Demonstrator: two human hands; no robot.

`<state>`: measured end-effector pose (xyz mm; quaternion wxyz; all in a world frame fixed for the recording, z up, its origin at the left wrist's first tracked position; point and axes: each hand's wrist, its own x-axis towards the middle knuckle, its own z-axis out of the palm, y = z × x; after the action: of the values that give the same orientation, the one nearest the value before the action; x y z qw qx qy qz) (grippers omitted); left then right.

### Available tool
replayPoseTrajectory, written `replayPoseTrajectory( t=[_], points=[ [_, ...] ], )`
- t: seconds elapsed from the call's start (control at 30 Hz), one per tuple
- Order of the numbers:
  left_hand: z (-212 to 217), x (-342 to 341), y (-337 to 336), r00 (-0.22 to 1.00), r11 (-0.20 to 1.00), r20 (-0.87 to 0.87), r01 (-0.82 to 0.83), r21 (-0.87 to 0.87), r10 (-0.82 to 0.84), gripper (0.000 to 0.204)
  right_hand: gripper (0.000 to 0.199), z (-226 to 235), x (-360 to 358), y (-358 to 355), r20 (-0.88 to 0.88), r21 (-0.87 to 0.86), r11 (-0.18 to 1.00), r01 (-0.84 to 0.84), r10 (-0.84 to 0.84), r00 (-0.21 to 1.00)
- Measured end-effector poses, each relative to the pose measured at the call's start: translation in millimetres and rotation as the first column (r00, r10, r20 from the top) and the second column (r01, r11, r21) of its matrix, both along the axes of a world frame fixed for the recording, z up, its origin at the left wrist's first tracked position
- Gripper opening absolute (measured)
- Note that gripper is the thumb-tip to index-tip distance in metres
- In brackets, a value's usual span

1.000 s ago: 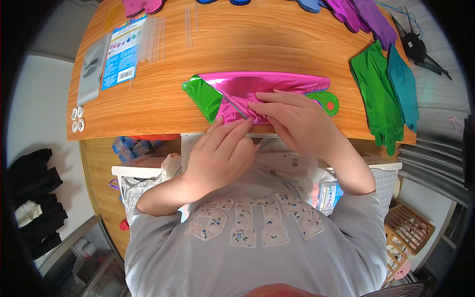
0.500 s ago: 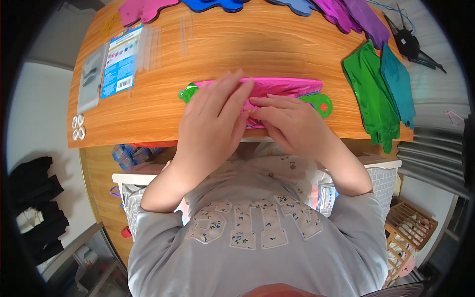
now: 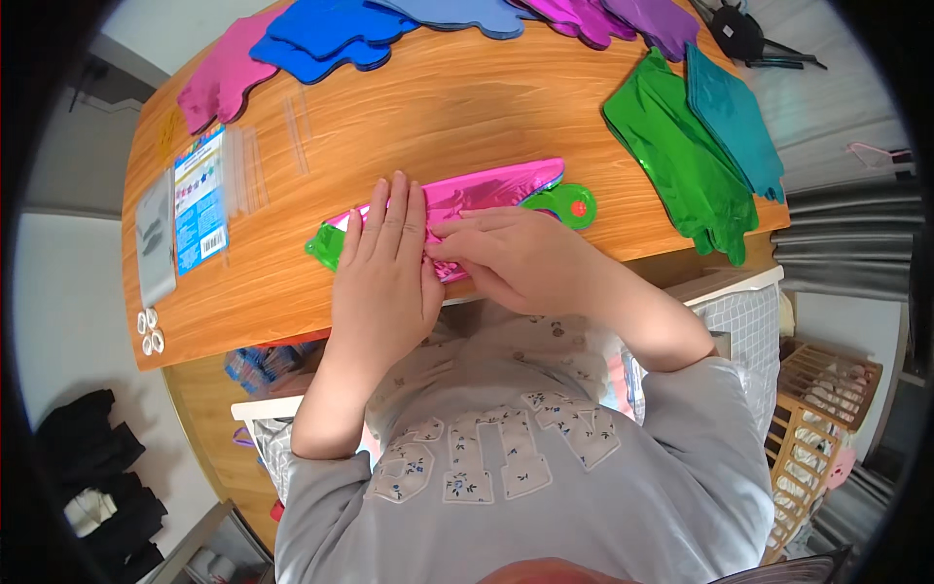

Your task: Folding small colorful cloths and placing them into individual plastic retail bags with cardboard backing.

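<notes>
**Pink foil lies near the front edge of the wooden table**

The left hand lies flat upon it, fingers toward twelve o'clock; the right hand is bent, pointing to nine. Wood extends toward twelve, until blue foil pieces at eleven. The left hand is spread, grasping nothing; whether the right one pinches foil, I cannot tell.
</notes>
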<state>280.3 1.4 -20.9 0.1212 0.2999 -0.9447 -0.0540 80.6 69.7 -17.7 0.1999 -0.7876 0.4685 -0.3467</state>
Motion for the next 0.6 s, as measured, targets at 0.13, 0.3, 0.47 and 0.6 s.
replayPoseTrajectory(
  t=[0.13, 0.3, 0.47, 0.6],
  points=[
    [1.9, -1.0, 1.0, 1.0, 0.999, 0.0, -0.005, 0.047, 0.005, 0.068, 0.03, 2.0, -2.1, 0.7, -0.007, 0.081, 0.997, 0.009, -0.008, 1.0],
    [2.4, -1.6, 0.2, 1.0, 1.0, -0.002, 0.009, 0.024, -0.009, 0.067, 0.032, 5.1, 20.9, 1.1, 0.061, -0.189, 0.965, 0.181, -0.172, 0.983],
    [-2.4, -1.0, -1.5, 1.0, 1.0, 0.023, 0.014, -0.005, -0.014, 0.067, 0.033, -0.9, 51.9, -3.3, -0.031, -0.236, 0.859, 0.455, -0.474, 0.88],
    [1.3, -2.7, -0.1, 1.0, 1.0, 0.02, 0.002, 0.0, -0.002, 0.066, 0.033, -4.6, 46.7, -2.1, -0.152, -0.205, 0.786, 0.583, -0.614, 0.775]
  ],
)
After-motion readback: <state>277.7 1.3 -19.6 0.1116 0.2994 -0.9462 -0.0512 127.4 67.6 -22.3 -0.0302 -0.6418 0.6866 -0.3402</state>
